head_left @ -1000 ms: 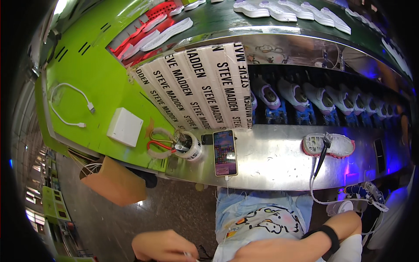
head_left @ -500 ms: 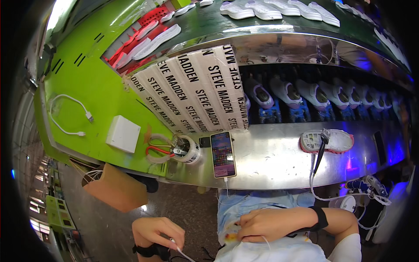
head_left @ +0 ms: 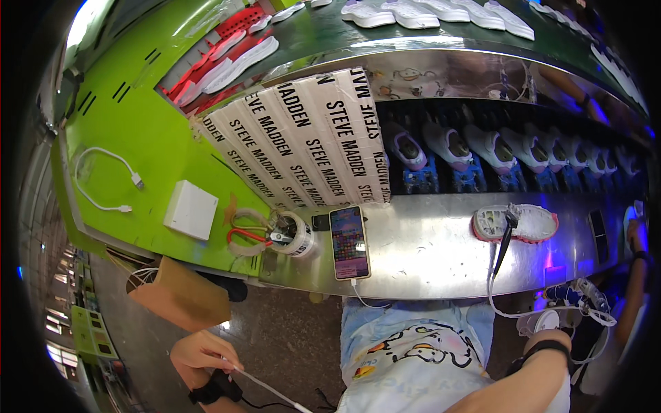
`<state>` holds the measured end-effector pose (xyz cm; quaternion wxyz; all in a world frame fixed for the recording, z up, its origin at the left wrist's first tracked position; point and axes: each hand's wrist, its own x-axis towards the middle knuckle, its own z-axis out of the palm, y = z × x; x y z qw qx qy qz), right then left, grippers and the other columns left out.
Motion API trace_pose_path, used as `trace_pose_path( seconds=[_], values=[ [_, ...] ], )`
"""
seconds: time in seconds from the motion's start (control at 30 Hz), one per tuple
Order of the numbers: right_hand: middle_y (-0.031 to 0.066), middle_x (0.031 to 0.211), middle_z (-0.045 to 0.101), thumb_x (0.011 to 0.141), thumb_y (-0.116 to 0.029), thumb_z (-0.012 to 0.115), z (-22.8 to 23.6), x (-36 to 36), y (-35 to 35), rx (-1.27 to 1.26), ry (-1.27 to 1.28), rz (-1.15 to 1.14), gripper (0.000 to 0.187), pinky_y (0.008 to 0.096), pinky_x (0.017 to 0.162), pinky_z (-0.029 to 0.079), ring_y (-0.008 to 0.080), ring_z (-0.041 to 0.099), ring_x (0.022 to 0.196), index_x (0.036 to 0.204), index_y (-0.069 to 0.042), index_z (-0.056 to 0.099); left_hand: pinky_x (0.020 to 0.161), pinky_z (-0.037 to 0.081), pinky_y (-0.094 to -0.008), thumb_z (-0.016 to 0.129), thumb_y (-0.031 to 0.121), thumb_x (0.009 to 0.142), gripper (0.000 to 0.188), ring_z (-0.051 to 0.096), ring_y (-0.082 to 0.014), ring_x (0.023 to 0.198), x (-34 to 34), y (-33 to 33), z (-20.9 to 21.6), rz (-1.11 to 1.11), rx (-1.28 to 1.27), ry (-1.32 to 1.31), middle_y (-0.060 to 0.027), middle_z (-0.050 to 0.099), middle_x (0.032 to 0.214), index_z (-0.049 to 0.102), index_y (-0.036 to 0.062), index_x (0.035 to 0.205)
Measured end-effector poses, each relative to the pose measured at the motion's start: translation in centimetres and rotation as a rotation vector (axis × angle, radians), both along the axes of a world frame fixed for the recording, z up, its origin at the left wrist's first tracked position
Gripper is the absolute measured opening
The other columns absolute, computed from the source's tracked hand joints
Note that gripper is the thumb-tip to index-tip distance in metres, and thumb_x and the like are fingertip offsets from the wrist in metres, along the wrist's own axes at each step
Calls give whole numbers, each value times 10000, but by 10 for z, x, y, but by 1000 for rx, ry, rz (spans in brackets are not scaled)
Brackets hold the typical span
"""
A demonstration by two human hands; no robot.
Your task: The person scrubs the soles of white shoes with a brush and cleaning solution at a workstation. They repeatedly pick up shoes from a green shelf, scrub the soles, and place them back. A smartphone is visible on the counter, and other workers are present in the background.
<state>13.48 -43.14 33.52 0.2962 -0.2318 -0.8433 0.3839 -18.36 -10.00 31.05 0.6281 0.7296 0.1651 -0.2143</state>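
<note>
My left hand (head_left: 205, 352) is closed on a thin white cable (head_left: 265, 389), over the floor at the lower left. From the fingers the cable slants down to the lower edge, where a thicker white piece shows. A black band circles my left wrist. Of my right side only the arm (head_left: 506, 385) with a black band shows at the lower right; the fingers are out of sight. A phone (head_left: 350, 242) with a lit screen lies on the metal bench ahead, with a white cord plugged into its near end.
A shoe sole (head_left: 527, 224) with a black-handled, corded tool lies on the metal bench (head_left: 420, 255). Left stand a cup of tools (head_left: 292, 237), a white box (head_left: 191, 210), a loose white cable (head_left: 103, 199) and a cardboard box (head_left: 303, 144). Shoes (head_left: 447, 144) line the rack. Another person's arm (head_left: 637, 255) is at right.
My left hand has moved left, drawing the cable along. My right hand has left my lap and dropped out of view. Another person's arm has appeared at the right.
</note>
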Motion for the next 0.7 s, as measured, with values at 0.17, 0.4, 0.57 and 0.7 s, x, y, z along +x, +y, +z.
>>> trace_pose_path(
  seconds=[0.17,0.4,0.57,0.7],
  values=[
    [173,949,557,790,-91,527,-13,-51,6,218,-19,-166,288,341,848,448,274,550,934,1023,76,549,591,493,-254,661,112,817,128,628,-125,621,16,0,-23,214,539,513,-62,666,689,726,52,910],
    [147,936,549,780,-100,542,-28,-32,16,15,188,-382,204,353,845,434,281,534,910,938,23,579,630,517,-344,686,119,704,105,655,-256,660,32,15,-71,44,1137,570,-123,670,699,738,121,794],
    [142,848,596,906,-147,531,-95,-17,28,-109,152,-500,167,409,752,454,317,565,813,973,-6,592,682,523,-387,659,93,696,90,657,-295,744,47,12,-81,40,1265,619,-132,669,743,727,144,726],
    [143,931,583,923,-158,530,-89,10,15,-291,-25,-173,215,390,794,445,302,552,886,1055,-6,604,684,524,-391,633,71,700,91,658,-318,758,45,21,-85,47,1390,616,-160,667,756,714,111,710]
  ],
)
